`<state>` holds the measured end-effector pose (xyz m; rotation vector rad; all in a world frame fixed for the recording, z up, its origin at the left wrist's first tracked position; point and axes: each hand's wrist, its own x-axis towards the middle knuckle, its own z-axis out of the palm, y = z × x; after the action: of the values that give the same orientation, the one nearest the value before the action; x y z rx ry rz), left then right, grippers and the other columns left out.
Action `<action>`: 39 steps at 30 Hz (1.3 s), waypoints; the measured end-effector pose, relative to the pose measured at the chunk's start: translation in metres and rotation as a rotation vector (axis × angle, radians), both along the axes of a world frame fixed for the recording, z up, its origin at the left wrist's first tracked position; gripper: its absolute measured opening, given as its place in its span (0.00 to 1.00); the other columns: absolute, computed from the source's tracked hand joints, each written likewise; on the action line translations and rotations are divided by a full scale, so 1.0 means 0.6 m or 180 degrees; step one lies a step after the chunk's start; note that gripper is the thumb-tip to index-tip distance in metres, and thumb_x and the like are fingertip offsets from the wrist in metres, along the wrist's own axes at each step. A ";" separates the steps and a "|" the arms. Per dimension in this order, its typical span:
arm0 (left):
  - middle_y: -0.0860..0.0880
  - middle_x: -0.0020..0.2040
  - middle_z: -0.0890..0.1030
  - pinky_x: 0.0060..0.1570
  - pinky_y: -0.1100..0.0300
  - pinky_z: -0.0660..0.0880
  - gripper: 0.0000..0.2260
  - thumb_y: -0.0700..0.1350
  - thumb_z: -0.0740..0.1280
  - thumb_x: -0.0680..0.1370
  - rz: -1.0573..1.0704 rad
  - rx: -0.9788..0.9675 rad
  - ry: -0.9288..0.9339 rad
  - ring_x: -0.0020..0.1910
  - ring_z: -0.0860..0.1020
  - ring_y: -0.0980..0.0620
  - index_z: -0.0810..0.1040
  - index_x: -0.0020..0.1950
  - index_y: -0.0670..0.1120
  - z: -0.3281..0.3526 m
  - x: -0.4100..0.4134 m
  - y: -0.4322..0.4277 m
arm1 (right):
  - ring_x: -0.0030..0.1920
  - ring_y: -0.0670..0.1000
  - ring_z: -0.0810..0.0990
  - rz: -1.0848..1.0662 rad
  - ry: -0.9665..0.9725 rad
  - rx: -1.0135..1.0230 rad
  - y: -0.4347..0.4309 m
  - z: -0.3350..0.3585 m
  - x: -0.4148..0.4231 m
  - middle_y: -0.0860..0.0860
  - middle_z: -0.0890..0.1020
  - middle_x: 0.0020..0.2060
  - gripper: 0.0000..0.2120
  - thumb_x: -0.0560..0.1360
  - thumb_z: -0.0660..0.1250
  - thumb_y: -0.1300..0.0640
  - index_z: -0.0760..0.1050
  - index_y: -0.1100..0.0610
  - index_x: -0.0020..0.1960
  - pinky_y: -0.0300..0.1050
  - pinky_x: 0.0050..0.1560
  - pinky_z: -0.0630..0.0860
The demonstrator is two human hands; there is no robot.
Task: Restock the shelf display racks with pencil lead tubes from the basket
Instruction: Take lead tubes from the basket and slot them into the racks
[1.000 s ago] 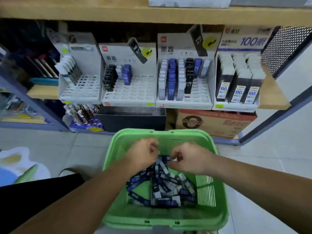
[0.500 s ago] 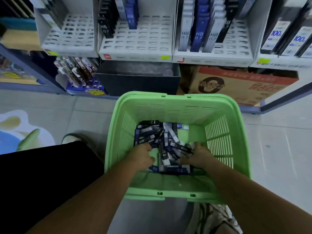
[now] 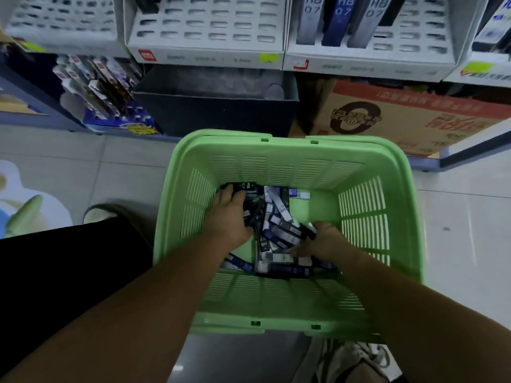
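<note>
A green plastic basket [image 3: 287, 140] sits on the floor below the shelf. Several pencil lead tubes [image 3: 279, 225], black, blue and grey, lie piled in its bottom. My left hand [image 3: 229, 217] reaches over the pile's far left, its fingertips touching a black tube marked HB 0.7 [image 3: 247, 186]. My right hand [image 3: 320, 243] is down in the near right of the pile, fingers curled around some tubes. Above are the white display racks: one [image 3: 204, 51] shows empty slots, and the other [image 3: 367, 60] has upright tubes [image 3: 338, 20].
Under the racks stand a black box [image 3: 215, 111], a brown cardboard box [image 3: 414, 114] and a blue display of carded pens [image 3: 110, 106]. A shoe [image 3: 99, 212] is left of the basket and another [image 3: 356, 357] lies at its near side. The floor is pale tile.
The view has dropped and closed in on the basket. My left hand has slid forward to the pile's far left. My right hand has stayed buried at the near right.
</note>
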<state>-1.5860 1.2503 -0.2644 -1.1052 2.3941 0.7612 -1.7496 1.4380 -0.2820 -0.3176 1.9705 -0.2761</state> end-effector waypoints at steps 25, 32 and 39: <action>0.41 0.73 0.64 0.66 0.47 0.72 0.43 0.48 0.82 0.68 -0.0036 -0.0138 -0.0524 0.69 0.68 0.40 0.61 0.76 0.47 -0.040 -0.012 -0.008 | 0.60 0.55 0.78 -0.0942 -0.1392 -0.0074 -0.024 0.013 0.004 0.56 0.79 0.65 0.29 0.76 0.74 0.45 0.71 0.56 0.73 0.52 0.61 0.76; 0.46 0.64 0.76 0.58 0.54 0.72 0.29 0.46 0.77 0.73 -0.0285 -0.0490 -0.0617 0.65 0.71 0.43 0.68 0.71 0.46 -0.044 -0.008 0.000 | 0.70 0.59 0.72 -0.1344 -0.1604 0.0049 -0.029 0.008 0.001 0.55 0.74 0.72 0.37 0.74 0.72 0.39 0.67 0.55 0.76 0.60 0.74 0.66; 0.48 0.51 0.79 0.57 0.53 0.70 0.22 0.54 0.76 0.73 -0.0318 -0.0268 -0.0701 0.59 0.71 0.45 0.71 0.60 0.47 -0.040 -0.008 0.009 | 0.47 0.56 0.78 -0.1424 -0.1258 0.0145 -0.031 0.008 -0.006 0.59 0.82 0.56 0.11 0.79 0.69 0.61 0.76 0.60 0.61 0.51 0.46 0.78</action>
<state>-1.5907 1.2554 -0.2884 -1.0345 2.2919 0.4827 -1.7531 1.4194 -0.2769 0.2032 1.6323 -0.5358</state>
